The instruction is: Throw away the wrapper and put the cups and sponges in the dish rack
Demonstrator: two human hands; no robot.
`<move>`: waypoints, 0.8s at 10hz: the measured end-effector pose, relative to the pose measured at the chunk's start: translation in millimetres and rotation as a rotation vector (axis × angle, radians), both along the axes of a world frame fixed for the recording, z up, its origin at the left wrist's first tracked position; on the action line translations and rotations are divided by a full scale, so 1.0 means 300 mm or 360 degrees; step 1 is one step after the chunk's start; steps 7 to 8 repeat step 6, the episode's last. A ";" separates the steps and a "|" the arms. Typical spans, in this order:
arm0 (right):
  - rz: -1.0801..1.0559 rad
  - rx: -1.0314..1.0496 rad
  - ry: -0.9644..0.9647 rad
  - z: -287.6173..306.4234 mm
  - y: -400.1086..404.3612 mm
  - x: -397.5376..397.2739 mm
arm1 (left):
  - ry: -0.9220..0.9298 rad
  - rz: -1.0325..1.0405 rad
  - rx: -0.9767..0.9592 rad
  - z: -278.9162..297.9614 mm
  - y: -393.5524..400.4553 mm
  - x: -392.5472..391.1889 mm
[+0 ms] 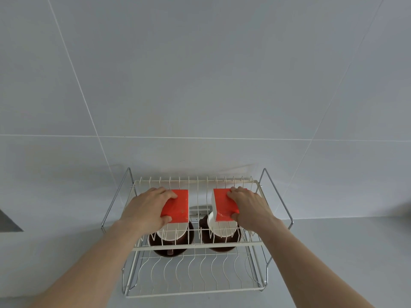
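So there's a white wire dish rack [195, 243] with two tiers sitting against the tiled wall. Two orange sponges [176, 205] with white undersides sit on the top tier, one at 9 o'clock and the other sponge [223, 204] at 3, each lying flat. Right under them, on the lower tier, are two dark brown cups with white insides: left cup [171, 236], right cup [219, 235], both tipped toward the camera.

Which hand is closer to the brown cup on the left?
Left. The left hand, holding an orange sponge, is just above the left brown cup; the right hand is over the other cup.
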State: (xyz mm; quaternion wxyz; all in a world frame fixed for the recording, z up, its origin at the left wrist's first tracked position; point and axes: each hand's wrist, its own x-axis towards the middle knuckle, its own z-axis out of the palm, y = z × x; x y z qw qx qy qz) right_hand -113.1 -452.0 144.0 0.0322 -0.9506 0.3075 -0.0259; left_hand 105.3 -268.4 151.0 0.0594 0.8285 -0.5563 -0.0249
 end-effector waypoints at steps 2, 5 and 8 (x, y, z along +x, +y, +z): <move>0.0006 -0.0006 0.0013 0.004 0.007 -0.007 | -0.0028 -0.0004 0.0053 0.008 -0.002 -0.010; -0.0033 0.0092 -0.0059 0.071 0.045 -0.033 | -0.0038 0.0034 0.0111 0.065 0.018 -0.043; -0.0094 0.0093 -0.0055 0.097 0.051 -0.050 | -0.0050 0.0069 0.0090 0.099 0.033 -0.061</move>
